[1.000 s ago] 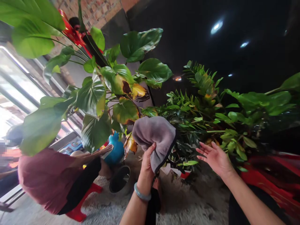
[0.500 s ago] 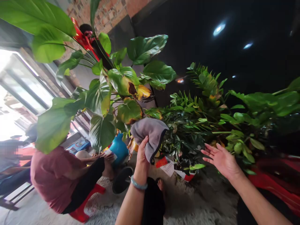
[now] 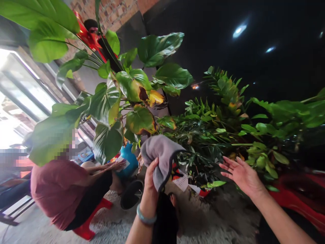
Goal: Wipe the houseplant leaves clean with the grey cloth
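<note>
A grey cloth (image 3: pixel 162 156) with a dark edge is bunched in my left hand (image 3: pixel 151 179), whose fingers are wrapped round it. A pale bracelet (image 3: pixel 146 217) circles that wrist. Just above the cloth hang broad leaves of a large potted plant (image 3: pixel 142 118), several of them yellowed and browned at the edges. My right hand (image 3: pixel 241 174) is held out with its palm partly up and fingers apart, holding nothing. Nearest to it is a lower bushy plant (image 3: pixel 257 157), with small glossy green leaves.
A person in a pink shirt (image 3: pixel 56 189) sits on a red stool (image 3: pixel 87 220) at left, beside a blue vase-like container (image 3: pixel 129 159) and a dark bucket (image 3: pixel 132 195). Red and white papers (image 3: pixel 181 182) lie under the plants. A dark glossy surface (image 3: pixel 215 34) rises behind.
My left hand has lowered slightly with the cloth, whose free end now droops further to the right. My right hand stays open in nearly the same place.
</note>
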Demonstrator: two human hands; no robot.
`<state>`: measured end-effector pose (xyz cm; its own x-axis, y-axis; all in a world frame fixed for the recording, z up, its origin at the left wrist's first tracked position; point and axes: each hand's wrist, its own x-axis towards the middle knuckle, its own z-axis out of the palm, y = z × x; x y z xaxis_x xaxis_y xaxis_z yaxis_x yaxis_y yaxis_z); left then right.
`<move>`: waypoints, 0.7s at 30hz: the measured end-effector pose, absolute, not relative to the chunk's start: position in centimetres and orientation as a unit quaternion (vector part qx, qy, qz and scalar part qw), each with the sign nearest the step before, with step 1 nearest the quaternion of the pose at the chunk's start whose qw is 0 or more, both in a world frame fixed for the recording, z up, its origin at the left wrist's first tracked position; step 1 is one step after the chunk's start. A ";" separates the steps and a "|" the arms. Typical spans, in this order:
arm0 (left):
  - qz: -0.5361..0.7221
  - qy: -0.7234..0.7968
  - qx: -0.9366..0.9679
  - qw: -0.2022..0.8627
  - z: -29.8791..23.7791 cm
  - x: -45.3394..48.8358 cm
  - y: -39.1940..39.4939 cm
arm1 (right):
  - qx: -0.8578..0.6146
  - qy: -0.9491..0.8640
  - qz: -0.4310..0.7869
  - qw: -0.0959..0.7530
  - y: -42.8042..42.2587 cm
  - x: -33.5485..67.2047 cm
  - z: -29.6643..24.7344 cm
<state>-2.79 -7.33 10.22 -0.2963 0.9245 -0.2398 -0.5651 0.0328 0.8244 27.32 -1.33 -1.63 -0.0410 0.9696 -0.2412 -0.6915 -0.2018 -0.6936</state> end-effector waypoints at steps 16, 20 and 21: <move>0.653 0.472 0.198 0.559 8.0 -0.9 -10.1 | -0.368 -0.170 0.672 0.620 -2.0 26.5 -0.1; 0.667 0.406 0.270 0.563 12.1 2.8 -5.0 | -0.367 -0.166 0.675 0.618 -1.9 26.1 0.3; 0.663 0.397 0.271 0.574 12.2 4.0 -3.9 | -0.365 -0.166 0.676 0.619 -1.9 26.0 0.3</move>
<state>4.01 -3.93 12.18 -0.1942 0.9762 -0.0965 -0.5453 -0.0256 0.8379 25.98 -1.94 0.28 0.0323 0.9572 -0.2876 -0.7150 -0.1789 -0.6759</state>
